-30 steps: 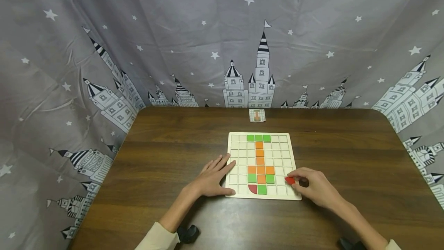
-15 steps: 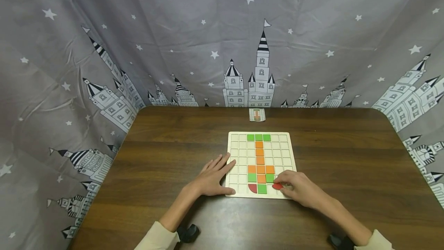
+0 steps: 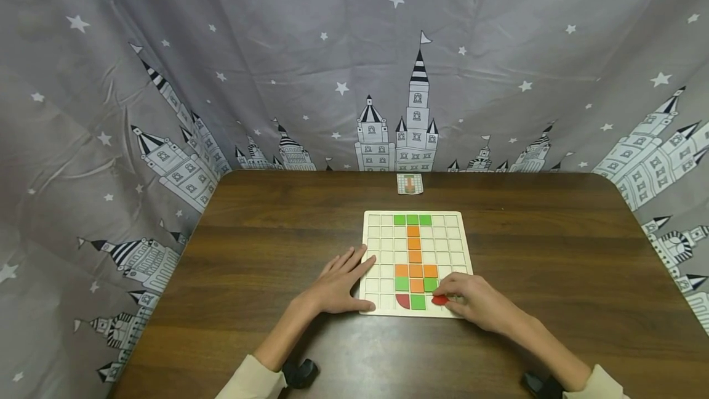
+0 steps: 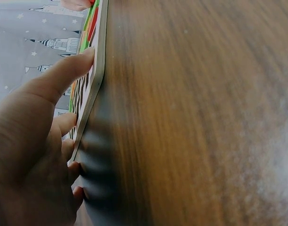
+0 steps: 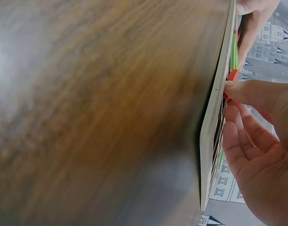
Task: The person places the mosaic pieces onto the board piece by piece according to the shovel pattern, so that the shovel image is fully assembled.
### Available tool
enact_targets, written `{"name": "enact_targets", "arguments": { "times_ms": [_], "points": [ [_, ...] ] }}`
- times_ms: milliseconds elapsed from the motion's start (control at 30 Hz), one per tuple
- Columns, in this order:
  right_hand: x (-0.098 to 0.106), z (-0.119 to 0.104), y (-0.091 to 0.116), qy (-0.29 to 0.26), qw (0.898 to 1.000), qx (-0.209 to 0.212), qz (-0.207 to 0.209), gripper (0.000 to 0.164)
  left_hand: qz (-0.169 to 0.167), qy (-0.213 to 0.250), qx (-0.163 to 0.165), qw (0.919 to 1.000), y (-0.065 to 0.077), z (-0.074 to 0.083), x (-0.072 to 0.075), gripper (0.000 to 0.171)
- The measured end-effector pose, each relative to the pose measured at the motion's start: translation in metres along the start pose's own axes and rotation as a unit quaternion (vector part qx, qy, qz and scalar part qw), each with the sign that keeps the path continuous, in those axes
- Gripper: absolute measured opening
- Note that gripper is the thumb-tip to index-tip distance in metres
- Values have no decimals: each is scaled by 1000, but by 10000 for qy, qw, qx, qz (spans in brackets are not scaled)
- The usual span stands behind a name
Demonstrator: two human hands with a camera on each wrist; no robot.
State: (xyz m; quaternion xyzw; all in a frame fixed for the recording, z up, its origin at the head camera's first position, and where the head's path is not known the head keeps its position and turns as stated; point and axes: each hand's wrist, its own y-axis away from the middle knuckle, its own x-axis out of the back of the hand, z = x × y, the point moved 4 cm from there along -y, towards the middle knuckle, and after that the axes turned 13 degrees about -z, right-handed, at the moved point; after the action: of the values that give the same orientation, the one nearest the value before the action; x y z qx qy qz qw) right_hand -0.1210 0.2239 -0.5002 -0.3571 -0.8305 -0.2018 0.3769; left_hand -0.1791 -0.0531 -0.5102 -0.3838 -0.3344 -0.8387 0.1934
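Observation:
A pale grid board lies flat on the table, with green square tiles along its far row and a column of orange tiles down its middle. In the near row sit a dark red quarter-round tile and a green tile. My right hand pinches a red tile between thumb and fingers, just right of that green tile; the fingers partly hide its shape. My left hand rests with spread, straight fingers on the board's left edge, thumb at the near corner.
Behind the board, at the table's far edge, lies a small card printed with a grid pattern. A grey curtain with castles and stars hangs beyond the brown wooden table.
My right hand has carried the red tile leftward and nearer across the board, to beside the near-row green tile. My left hand has stayed in place.

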Motion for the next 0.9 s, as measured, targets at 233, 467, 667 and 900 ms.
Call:
{"name": "enact_targets", "arguments": {
  "times_ms": [233, 467, 667, 900],
  "points": [
    [0, -3, -2, 220, 9993, 315, 6, 23, 12, -8, -3, 10000, 0, -1, -1, 93],
    [0, -6, -5, 578, 9946, 844, 173, 25, 41, 58, -9, 10000, 0, -1, 0, 93],
    [-1, -8, -7, 753, 9915, 1048, 191, 24, 47, 27, -7, 10000, -1, -2, -1, 93],
    [-2, -8, -10, 972, 9888, 1112, 232, 25, -1, 24, 27, 10000, 0, -2, -2, 94]
  ]
}}
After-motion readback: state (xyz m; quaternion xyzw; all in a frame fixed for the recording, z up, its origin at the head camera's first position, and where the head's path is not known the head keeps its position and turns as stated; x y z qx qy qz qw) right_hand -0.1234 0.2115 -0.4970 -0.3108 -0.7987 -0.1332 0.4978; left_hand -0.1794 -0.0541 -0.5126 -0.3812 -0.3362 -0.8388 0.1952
